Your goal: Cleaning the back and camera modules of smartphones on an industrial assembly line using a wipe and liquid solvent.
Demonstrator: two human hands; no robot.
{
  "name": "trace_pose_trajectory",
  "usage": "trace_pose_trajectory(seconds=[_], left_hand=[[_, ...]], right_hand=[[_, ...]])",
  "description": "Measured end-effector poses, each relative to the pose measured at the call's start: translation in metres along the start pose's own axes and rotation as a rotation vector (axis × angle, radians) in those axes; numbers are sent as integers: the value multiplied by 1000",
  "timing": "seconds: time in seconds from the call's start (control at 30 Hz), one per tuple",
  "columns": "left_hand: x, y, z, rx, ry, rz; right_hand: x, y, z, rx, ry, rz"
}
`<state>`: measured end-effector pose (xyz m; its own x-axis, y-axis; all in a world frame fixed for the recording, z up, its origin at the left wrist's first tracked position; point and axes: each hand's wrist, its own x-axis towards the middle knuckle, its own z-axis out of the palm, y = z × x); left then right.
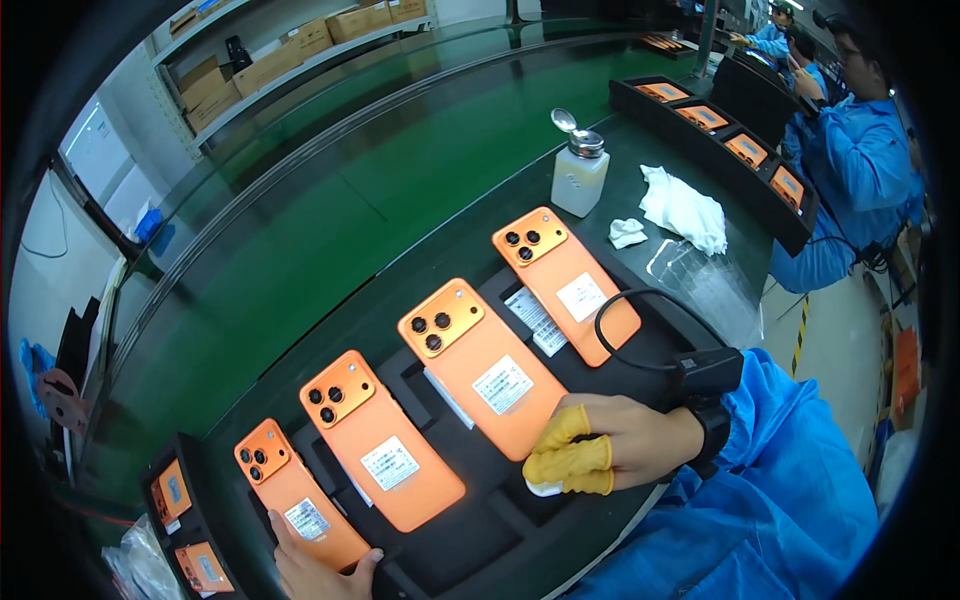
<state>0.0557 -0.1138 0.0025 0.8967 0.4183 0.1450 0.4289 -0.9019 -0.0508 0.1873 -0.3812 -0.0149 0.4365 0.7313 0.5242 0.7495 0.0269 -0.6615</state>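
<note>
Several orange smartphones lie back up in a row on a black tray (505, 530), each with a white label. My left hand (315, 572) grips the lower end of the leftmost smartphone (300, 500), fingers along one edge and thumb at the other. Yellow finger cots (570, 455) cover fingers of my right hand (645, 440). Those fingers close over a small white cloth (545, 488), mostly hidden beneath them, at the lower end of the third smartphone (485, 370). The second smartphone (385, 440) lies between my hands; the fourth smartphone (565, 285) lies farther right.
A dispenser bottle (578, 175) with its lid up stands behind the phones. White cloths (685, 210) and a clear plastic sheet (705, 285) lie to its right. More phone trays stand at far right (720, 130) and lower left (190, 520). A black cable loops from my wrist device (710, 370). Co-workers (850, 150) are beyond.
</note>
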Motion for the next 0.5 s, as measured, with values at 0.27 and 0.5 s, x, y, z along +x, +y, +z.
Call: trace_pose_trajectory(seconds=[0.27,0.5], left_hand=[[-8,5,-7,113,10,9],[-3,9,-9,201,-17,80]], right_hand=[[-29,-11,-68,-353,387,-21],[-90,-36,-149,-584,897,-104]])
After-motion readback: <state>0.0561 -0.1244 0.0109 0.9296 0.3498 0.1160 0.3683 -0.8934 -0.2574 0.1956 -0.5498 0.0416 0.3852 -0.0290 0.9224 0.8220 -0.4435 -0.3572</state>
